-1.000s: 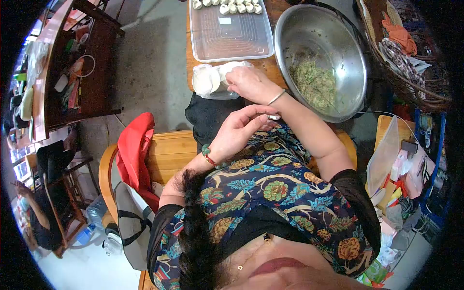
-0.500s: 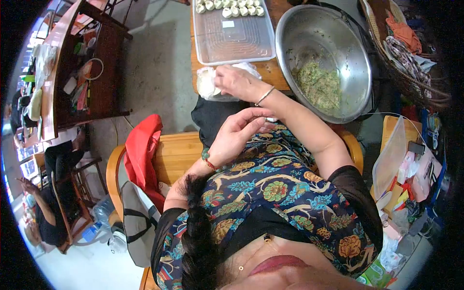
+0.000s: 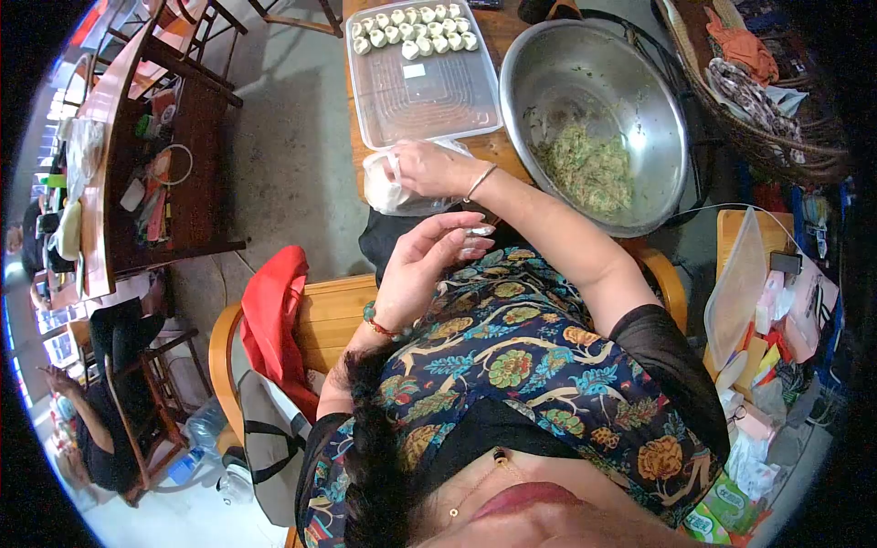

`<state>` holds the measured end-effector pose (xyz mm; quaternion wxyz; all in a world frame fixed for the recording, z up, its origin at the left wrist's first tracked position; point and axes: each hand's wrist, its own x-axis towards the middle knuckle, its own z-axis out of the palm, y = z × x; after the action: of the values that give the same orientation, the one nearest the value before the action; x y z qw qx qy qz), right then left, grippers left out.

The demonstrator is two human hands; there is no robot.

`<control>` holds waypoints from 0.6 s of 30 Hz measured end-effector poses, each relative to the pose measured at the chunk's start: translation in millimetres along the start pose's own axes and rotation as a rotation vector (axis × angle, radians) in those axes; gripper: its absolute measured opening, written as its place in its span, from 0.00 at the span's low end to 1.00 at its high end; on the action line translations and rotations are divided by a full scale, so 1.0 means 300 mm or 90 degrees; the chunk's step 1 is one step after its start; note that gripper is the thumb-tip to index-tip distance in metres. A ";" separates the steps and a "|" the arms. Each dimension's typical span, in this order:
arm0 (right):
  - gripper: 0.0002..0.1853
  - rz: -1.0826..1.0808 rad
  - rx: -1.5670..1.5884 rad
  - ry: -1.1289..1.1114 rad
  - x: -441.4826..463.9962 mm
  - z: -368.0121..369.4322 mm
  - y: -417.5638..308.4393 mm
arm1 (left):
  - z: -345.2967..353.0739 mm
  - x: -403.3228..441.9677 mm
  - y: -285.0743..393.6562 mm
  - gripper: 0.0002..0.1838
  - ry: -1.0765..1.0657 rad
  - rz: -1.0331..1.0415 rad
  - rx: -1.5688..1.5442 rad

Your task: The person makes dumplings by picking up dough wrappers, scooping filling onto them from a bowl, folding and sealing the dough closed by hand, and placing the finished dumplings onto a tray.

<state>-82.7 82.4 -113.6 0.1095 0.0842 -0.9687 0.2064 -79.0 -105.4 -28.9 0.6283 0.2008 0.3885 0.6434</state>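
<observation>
My right hand (image 3: 437,170) is at a clear plastic bag (image 3: 429,203) with round white dough wrappers (image 3: 384,190) in it. Its fingers are bent together at the bag's opening, and what they pinch is hard to see. Closer to my body, my left hand (image 3: 425,260) has its fingers curled around a small shiny metal tool (image 3: 479,232), mostly hidden in the palm. Beyond the bag lies a translucent plastic tray (image 3: 429,96), with rows of folded dumplings (image 3: 416,32) at its far end. To the right, a large steel basin (image 3: 598,57) holds greenish minced filling (image 3: 585,169).
The tray and bag lie on a wooden table (image 3: 512,155). A wicker basket (image 3: 776,137) with cloths stands right of the basin. On the left are a red cloth (image 3: 274,310) over the chair arm, a dark wooden table (image 3: 123,173) and another seated person (image 3: 100,420).
My view has shifted, so more of the tray and its dumplings shows. My right hand stays at the bag, its fingers lower over the opening. My left hand has moved left, away from my right forearm.
</observation>
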 end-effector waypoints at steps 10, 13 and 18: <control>0.06 0.082 0.093 0.302 -0.049 -0.321 -0.113 | -0.019 0.077 -0.007 0.30 0.111 0.044 -0.281; 0.06 -0.032 0.001 0.305 -0.146 -0.367 -0.180 | -0.021 0.103 -0.003 0.34 0.123 0.048 -0.412; 0.13 -0.047 -0.014 0.121 -0.325 -0.400 -0.277 | -0.007 0.139 -0.003 0.25 0.046 0.024 -0.360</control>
<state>49.7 69.2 1.0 0.2091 0.0984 -0.9524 0.1986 -85.3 -65.8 -40.5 0.6327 0.0014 0.2119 0.7449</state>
